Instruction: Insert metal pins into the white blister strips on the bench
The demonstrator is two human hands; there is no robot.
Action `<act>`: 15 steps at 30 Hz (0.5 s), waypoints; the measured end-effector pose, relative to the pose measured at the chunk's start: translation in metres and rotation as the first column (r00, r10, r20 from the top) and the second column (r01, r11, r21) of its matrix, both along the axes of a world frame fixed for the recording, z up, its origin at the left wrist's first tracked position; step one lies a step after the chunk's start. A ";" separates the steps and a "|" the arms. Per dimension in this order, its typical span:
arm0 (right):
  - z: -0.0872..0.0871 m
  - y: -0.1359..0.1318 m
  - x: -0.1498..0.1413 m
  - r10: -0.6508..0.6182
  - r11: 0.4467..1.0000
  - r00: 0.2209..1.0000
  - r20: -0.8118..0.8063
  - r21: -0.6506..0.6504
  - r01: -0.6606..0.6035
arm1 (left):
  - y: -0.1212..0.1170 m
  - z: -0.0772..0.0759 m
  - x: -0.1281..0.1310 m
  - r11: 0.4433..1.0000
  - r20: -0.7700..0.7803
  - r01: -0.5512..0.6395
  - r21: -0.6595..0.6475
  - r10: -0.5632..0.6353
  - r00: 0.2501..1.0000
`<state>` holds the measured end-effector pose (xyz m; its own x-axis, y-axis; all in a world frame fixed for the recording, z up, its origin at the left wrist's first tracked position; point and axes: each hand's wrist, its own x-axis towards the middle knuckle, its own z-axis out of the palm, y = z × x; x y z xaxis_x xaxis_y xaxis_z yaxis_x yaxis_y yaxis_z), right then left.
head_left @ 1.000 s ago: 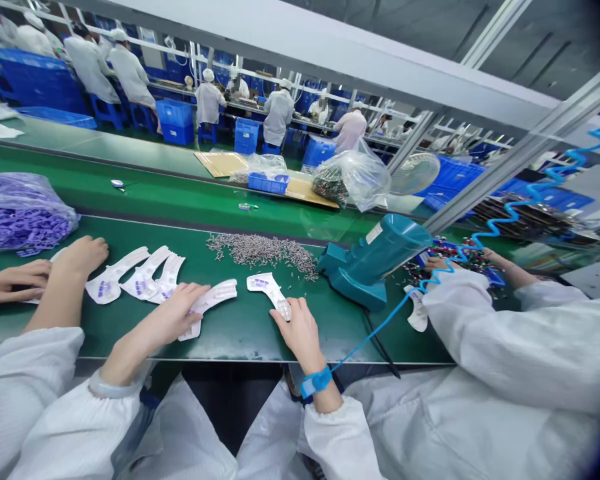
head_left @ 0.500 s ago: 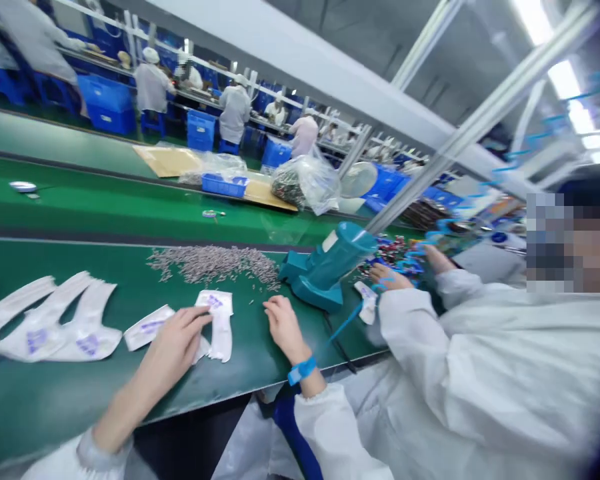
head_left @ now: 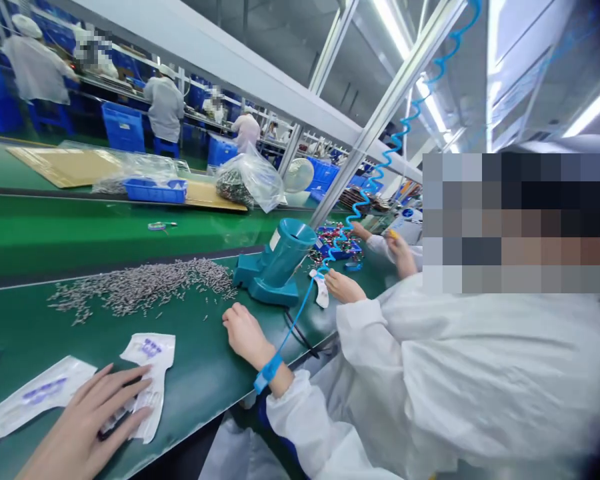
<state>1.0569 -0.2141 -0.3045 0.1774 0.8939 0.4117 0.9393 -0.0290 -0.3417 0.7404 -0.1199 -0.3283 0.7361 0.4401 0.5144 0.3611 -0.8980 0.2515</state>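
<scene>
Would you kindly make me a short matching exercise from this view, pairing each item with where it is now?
Items:
1. Right hand
2. Blue wrist strap
3. Teal machine
4. Clear plastic bag of dark parts

Places:
A. Beside a pile of grey metal parts
B. Around a co-worker's wrist
C. Resting on a white printed piece
D. By a cardboard sheet

Pairs: 1-C, 2-B, 3-A, 4-D

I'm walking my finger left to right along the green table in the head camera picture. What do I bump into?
Heap of small grey metal pins → teal machine → blue tray of colourful parts → co-worker's hand
</scene>
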 end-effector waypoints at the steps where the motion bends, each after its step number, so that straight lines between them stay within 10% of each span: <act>1: 0.000 0.000 0.000 0.009 1.000 1.000 -0.024 0.016 -0.009 | -0.001 0.005 0.001 1.000 -0.032 0.005 0.014 -0.005 0.999; 8: 0.014 -0.018 0.001 0.036 0.964 0.985 -0.170 0.265 0.010 | -0.010 0.035 0.034 1.000 -0.028 -0.005 0.025 0.006 1.000; 12: 0.037 -0.041 0.023 -0.135 0.710 0.910 -0.393 0.602 0.365 | -0.022 0.051 0.054 1.000 -0.034 0.003 -0.006 -0.003 0.999; 15: 0.059 -0.043 0.055 -0.142 0.548 0.794 -0.591 0.621 0.560 | -0.032 0.060 0.069 0.996 -0.065 0.028 -0.081 -0.033 0.997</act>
<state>1.1120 -0.2575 -0.2451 0.7385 0.1247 0.6626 0.6495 0.1324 -0.7488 0.8092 -0.1516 -0.2685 0.7813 0.4544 0.4279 0.3521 -0.8870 0.2989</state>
